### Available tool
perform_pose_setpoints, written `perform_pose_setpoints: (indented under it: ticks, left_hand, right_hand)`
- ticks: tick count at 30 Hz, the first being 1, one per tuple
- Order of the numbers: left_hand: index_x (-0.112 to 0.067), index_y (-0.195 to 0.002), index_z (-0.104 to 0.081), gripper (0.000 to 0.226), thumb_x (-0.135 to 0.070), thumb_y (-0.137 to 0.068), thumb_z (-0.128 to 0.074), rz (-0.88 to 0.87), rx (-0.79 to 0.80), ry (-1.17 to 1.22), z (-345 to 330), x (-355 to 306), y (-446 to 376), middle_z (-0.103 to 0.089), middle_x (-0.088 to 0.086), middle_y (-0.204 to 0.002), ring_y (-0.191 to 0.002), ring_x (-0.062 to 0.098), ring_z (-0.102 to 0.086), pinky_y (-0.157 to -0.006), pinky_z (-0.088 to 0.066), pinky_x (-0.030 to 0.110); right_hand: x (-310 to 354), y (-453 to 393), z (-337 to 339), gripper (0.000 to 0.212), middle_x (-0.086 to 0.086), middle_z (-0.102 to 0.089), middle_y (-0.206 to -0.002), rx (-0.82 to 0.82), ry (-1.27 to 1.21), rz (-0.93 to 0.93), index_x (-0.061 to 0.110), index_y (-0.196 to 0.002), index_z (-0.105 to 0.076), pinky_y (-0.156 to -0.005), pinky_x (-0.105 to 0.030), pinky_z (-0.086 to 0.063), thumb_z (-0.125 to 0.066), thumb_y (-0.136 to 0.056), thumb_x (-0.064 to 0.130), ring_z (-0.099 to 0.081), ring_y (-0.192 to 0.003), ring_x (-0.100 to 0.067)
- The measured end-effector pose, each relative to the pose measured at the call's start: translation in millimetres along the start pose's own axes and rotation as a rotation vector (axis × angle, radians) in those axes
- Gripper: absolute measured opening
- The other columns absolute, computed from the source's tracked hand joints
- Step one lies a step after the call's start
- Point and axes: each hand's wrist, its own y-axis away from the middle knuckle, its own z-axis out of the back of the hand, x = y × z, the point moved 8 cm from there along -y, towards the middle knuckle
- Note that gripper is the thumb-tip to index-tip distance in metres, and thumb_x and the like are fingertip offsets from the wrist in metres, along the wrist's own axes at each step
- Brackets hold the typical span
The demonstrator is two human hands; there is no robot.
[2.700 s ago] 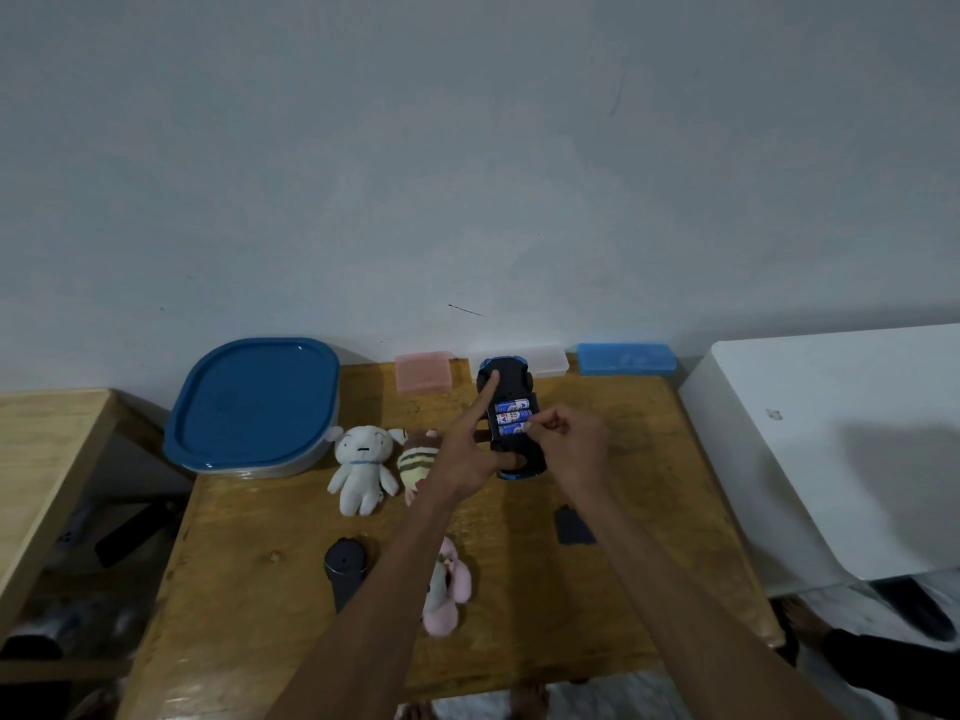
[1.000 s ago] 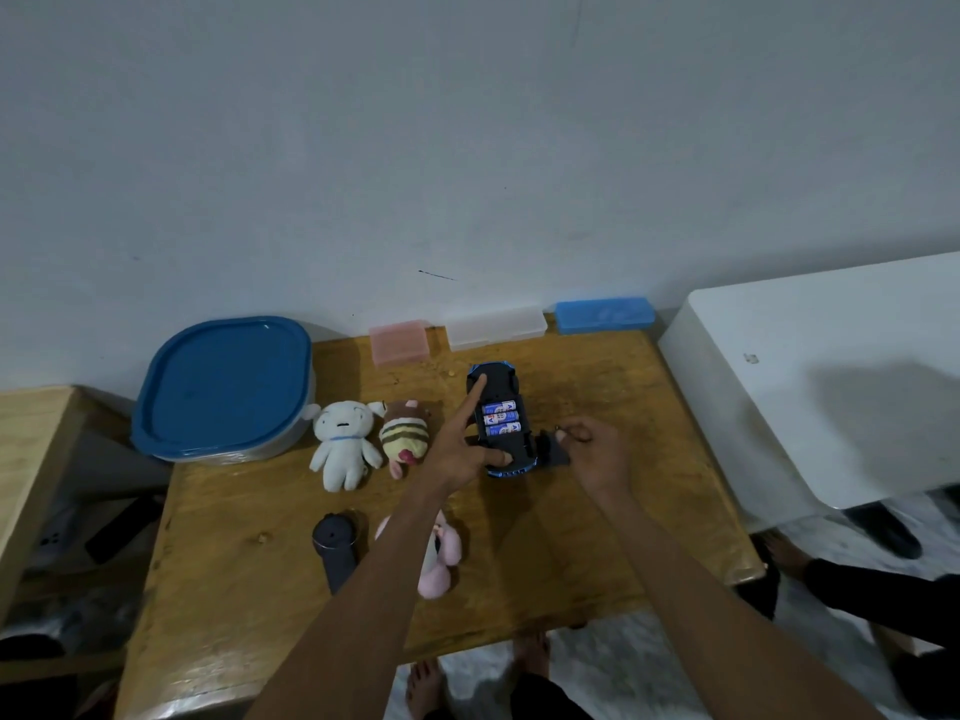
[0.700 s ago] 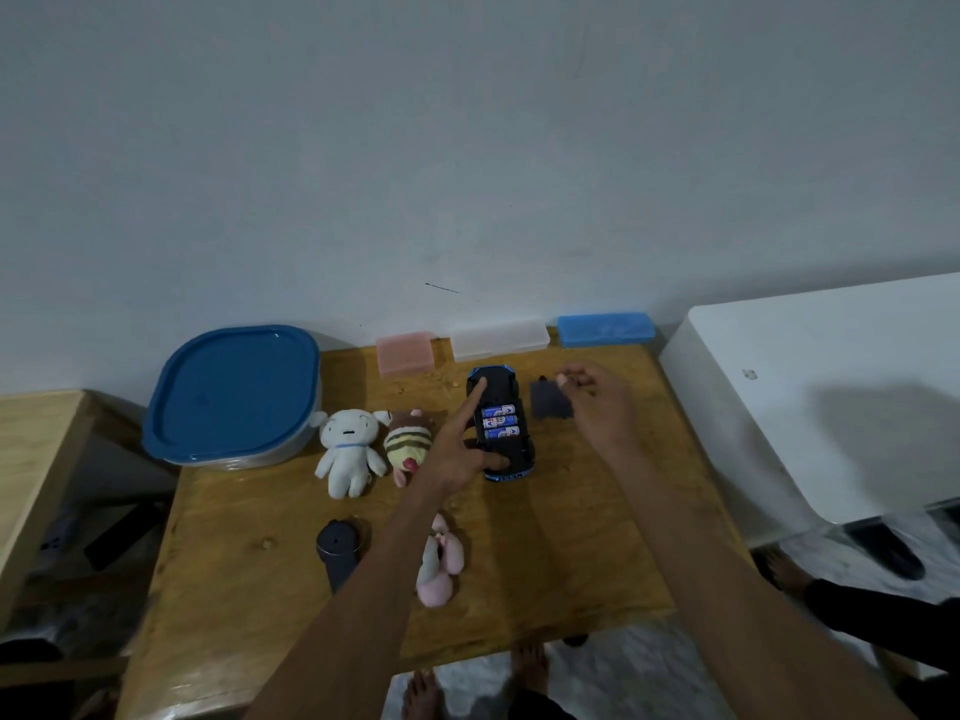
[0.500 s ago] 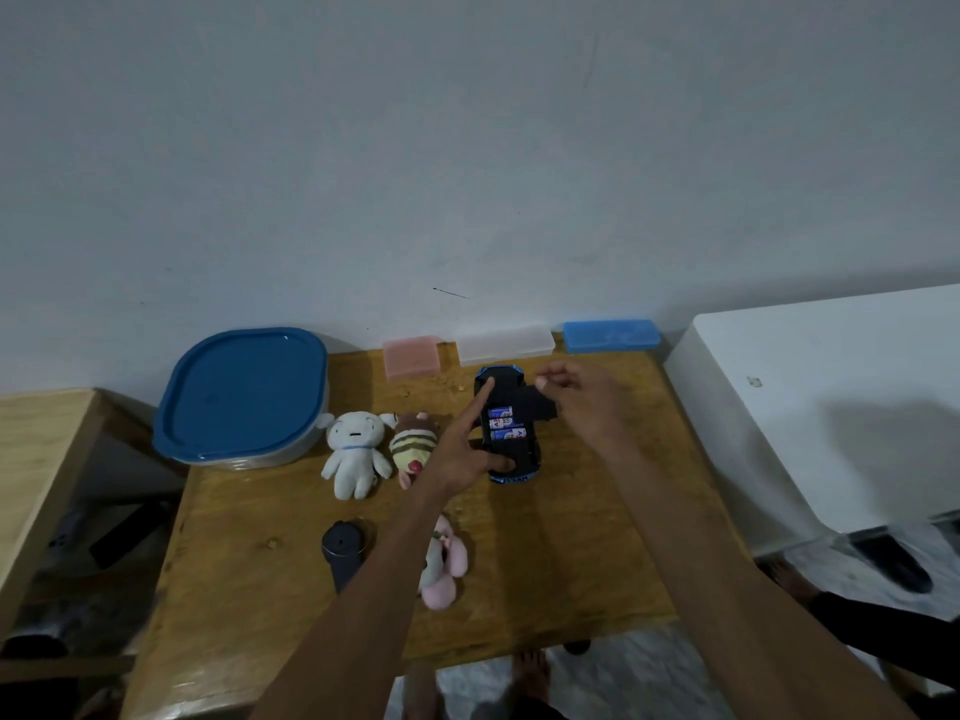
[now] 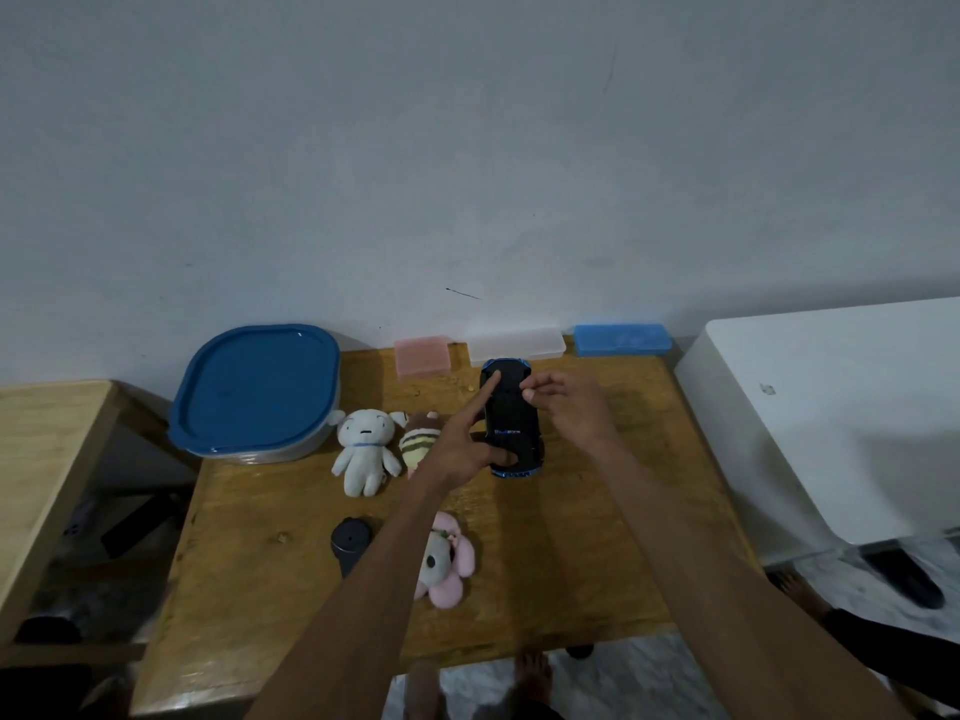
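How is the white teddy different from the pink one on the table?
The white plush toy is white with a blue neck band; the pink plush toy has pink ears and a pale face. The white one lies in full view, farther back, beside a striped plush toy; the pink one lies nearer the front edge, partly hidden by the left arm. Both are soft toys lying on the wooden table.

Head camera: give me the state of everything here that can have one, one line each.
toy car: underside up on the table, its cover closed.
left hand: grips the car's near end, index finger laid along it.
right hand: fingertips pinch at the car's right edge.
blue-lidded container: lid on.
white plush: lying face up.
pink plush: lying, partly under the left arm.
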Motion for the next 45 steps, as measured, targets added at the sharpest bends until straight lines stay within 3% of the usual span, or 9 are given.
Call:
perform_pose_setpoints:
  ticks: [10, 13, 16, 22, 27, 31, 35, 40, 45]
  left_hand:
    - [-0.06, -0.139, -0.038, 0.11, 0.021, -0.074, -0.072, -0.004, 0.0, 0.004, 0, -5, -3, -0.045, 0.006, -0.147, -0.112, 0.027, -0.065, -0.079, -0.06, 0.037]
    - [-0.052, -0.147, -0.037, 0.11, 0.021, -0.072, -0.074, -0.02, -0.008, -0.014, 0, -6, -4, -0.045, 0.005, -0.148, -0.108, 0.012, -0.067, -0.082, -0.061, 0.036]
    - [-0.045, -0.151, -0.036, 0.11, 0.02, -0.071, -0.074, -0.05, -0.009, -0.053, -4, -11, -4, -0.044, 0.003, -0.151, -0.111, -0.002, -0.06, -0.083, -0.059, 0.029]
    - [-0.046, -0.151, -0.037, 0.11, 0.016, -0.07, -0.077, -0.072, -0.036, -0.064, -7, -14, -3, -0.042, 0.0, -0.152, -0.122, 0.024, -0.057, -0.09, -0.06, 0.041]
    - [-0.045, -0.15, -0.039, 0.108, 0.019, -0.07, -0.075, -0.065, -0.037, -0.024, -12, -16, -1, -0.047, -0.002, -0.147, -0.119, 0.021, -0.059, -0.087, -0.06, 0.035]
    - [-0.044, -0.149, -0.043, 0.105, 0.021, -0.072, -0.072, -0.048, -0.04, 0.0, -15, -14, 0, -0.05, -0.008, -0.141, -0.118, 0.024, -0.059, -0.088, -0.061, 0.042]
    - [-0.038, -0.149, -0.044, 0.1, 0.022, -0.073, -0.072, -0.049, -0.028, -0.017, -22, -7, -1, -0.052, -0.004, -0.141, -0.117, 0.013, -0.059, -0.085, -0.059, 0.028]
    - [-0.045, -0.138, -0.052, 0.096, 0.021, -0.072, -0.073, 0.016, -0.049, 0.003, -30, 12, -9, -0.043, -0.007, -0.144, -0.125, 0.027, -0.051, -0.091, -0.059, 0.041]
    - [-0.042, -0.137, -0.054, 0.092, 0.019, -0.071, -0.075, 0.067, -0.063, -0.03, -37, 31, -16, -0.04, -0.007, -0.143, -0.126, 0.022, -0.05, -0.092, -0.059, 0.043]
  right_hand:
    - [0, -2, 1, 0.008, 0.007, -0.072, -0.094, -0.021, 0.021, 0.006, 0.019, -0.097, -0.075, -0.068, -0.015, -0.045, -0.071, -0.09, 0.016, -0.065, -0.088, -0.002]
    - [3, -1, 4, 0.008, 0.009, -0.07, -0.09, -0.071, 0.088, 0.046, 0.02, -0.096, -0.076, -0.066, -0.013, -0.045, -0.072, -0.09, 0.018, -0.062, -0.084, 0.001]
    - [2, -2, 7, 0.006, 0.009, -0.069, -0.087, -0.147, 0.163, 0.055, 0.024, -0.092, -0.076, -0.072, -0.023, -0.053, -0.075, -0.087, 0.021, -0.063, -0.083, -0.006]
    - [0, -1, 11, 0.005, 0.009, -0.069, -0.085, -0.199, 0.131, 0.066, 0.023, -0.088, -0.076, -0.075, -0.029, -0.058, -0.077, -0.085, 0.019, -0.064, -0.082, -0.007]
    - [-1, -1, 12, 0.015, 0.011, -0.069, -0.084, -0.221, 0.105, 0.064, 0.03, -0.08, -0.07, -0.074, -0.028, -0.058, -0.078, -0.084, 0.019, -0.064, -0.082, -0.006]
    - [-13, -3, 14, 0.013, 0.008, -0.069, -0.085, -0.252, -0.01, -0.029, 0.023, -0.08, -0.069, -0.075, -0.03, -0.058, -0.08, -0.082, 0.017, -0.065, -0.083, -0.009]
    - [-28, -2, 16, 0.023, 0.004, -0.063, -0.081, -0.265, -0.031, -0.09, 0.025, -0.081, -0.06, -0.07, -0.031, -0.056, -0.082, -0.08, 0.019, -0.062, -0.077, -0.012]
    - [-64, 6, 39, 0.019, 0.006, -0.064, -0.084, -0.363, -0.116, -0.157, 0.018, -0.09, -0.063, -0.065, -0.02, -0.043, -0.075, -0.087, 0.032, -0.06, -0.078, -0.008]
    - [-139, 18, 66, 0.017, 0.001, -0.07, -0.092, -0.475, 0.034, -0.399, 0.015, -0.097, -0.073, -0.065, -0.023, -0.043, -0.073, -0.089, 0.03, -0.065, -0.084, -0.018]
